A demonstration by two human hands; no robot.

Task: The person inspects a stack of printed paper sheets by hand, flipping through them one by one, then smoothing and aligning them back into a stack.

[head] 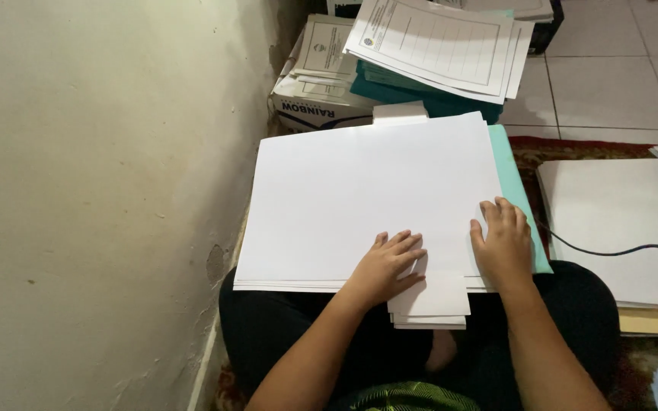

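A thick stack of blank white paper (359, 190) lies across my lap, on top of a light green folder (515, 190) that shows along its right edge. My left hand (386, 266) rests flat on the near part of the top sheet, fingers spread a little. My right hand (503, 242) presses flat on the stack's near right corner, its fingers pointing away from me. A small tab of stacked white sheets (429, 303) sticks out of the near edge between my two hands. Neither hand grips anything.
A cream wall (100, 190) stands close on the left. Behind the stack are a cardboard box (314, 103), teal folders (420, 95) and printed forms (443, 46). To the right lies another white paper pile (618, 221) with a black cable (618, 251) across it, on a patterned rug.
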